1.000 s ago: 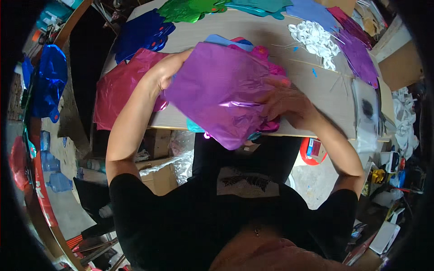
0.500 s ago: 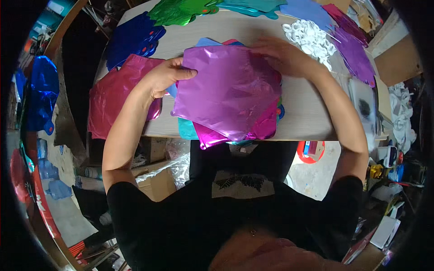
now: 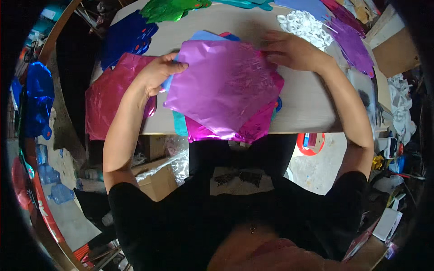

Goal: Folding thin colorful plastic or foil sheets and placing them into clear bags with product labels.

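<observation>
The purple foil sheet (image 3: 224, 86) lies on top of a stack at the near edge of the table (image 3: 307, 106), hiding most of the sheets under it; only a pink, a teal and a pale blue edge peek out, so three at least. The left hand (image 3: 158, 72) grips the sheet's left corner, fingers curled over it. The right hand (image 3: 291, 49) presses flat on its far right edge. A dark pink foil (image 3: 110, 97) overhangs on the left, and white pieces (image 3: 305, 25) sit beyond.
</observation>
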Tool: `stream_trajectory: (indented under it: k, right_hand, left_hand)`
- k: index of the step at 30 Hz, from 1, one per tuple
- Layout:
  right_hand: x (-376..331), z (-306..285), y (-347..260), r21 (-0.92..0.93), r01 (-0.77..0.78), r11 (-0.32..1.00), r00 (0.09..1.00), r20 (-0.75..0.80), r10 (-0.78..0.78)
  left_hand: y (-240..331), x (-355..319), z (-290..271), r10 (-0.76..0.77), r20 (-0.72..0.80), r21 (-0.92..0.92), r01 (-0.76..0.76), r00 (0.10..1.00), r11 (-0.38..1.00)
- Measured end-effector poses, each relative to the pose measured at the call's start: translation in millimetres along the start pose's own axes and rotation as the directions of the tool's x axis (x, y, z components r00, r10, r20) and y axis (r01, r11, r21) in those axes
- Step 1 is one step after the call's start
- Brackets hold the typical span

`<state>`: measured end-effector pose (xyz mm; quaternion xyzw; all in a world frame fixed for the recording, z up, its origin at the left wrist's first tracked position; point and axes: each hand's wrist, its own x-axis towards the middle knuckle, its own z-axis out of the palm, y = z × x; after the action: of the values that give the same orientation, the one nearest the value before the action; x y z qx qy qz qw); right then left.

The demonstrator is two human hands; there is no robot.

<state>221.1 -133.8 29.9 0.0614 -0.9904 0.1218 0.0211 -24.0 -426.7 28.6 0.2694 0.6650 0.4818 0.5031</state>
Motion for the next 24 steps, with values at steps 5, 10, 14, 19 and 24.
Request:
stream_trajectory:
  k: [5,10,14,19,24]
  right_hand:
    - [-30.9,-2.6,-72.1,0.047,0.132,0.990,0.990,-0.053,-0.130]
    - [-52.8,7.9,-106.2,-0.016,0.201,0.979,0.980,0.015,-0.201]
    - [-46.6,10.8,-67.0,0.127,-0.036,0.991,0.992,-0.118,0.051]
    - [-25.5,11.1,-29.0,0.189,-0.099,0.977,0.981,-0.148,0.128]
    - [7.8,30.2,-2.1,0.019,0.038,0.999,0.959,-0.282,-0.031]
  left_hand:
    - [-7.2,0.3,-6.7,0.021,-0.006,0.016,-0.021,1.000,1.000]
    - [4.9,-3.5,-0.3,-0.002,-0.002,0.080,0.002,1.000,0.997]
    - [-7.2,-2.3,1.8,0.205,-0.060,0.266,-0.183,0.977,0.946]
    - [-8.3,-61.6,83.1,0.788,0.115,0.923,-0.358,0.605,0.140]
    - [-44.5,-66.2,130.2,0.683,0.226,0.902,-0.414,0.695,0.122]
